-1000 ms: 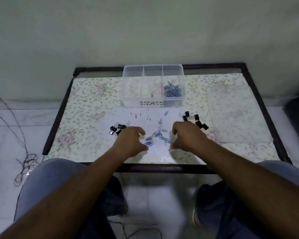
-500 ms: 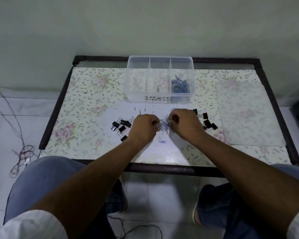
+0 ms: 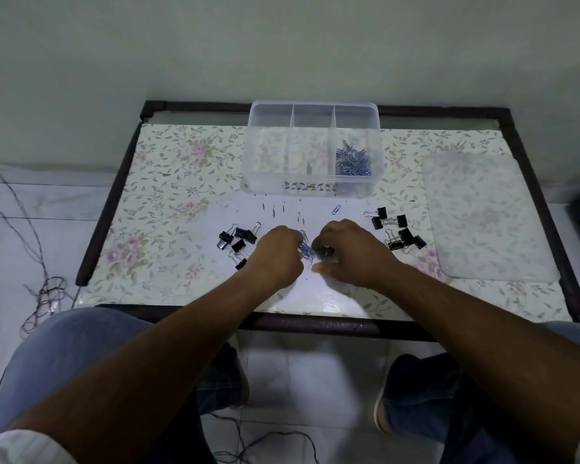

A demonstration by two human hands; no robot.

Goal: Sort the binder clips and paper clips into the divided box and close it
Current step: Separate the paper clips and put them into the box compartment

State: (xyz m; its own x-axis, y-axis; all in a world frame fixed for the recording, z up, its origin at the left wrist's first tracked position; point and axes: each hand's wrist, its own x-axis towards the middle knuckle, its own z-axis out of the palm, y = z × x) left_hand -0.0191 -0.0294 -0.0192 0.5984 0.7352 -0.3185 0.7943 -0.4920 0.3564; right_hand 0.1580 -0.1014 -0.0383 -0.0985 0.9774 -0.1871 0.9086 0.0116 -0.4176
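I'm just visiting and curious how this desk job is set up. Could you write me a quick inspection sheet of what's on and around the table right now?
Surface: flowery table, dark frame.
Job's things: clear divided box, open; blue paper clips in its right compartment; loose blue clips between the hands; one stray clip; black binder clips on the left and right; clear lid lying flat on the right.
Clutter: nothing seen.
Hands: left hand and right hand gathering the loose clips with curled fingers.
Cables: thin wires on the floor, left.
Surroundings: plain wall, tiled floor.
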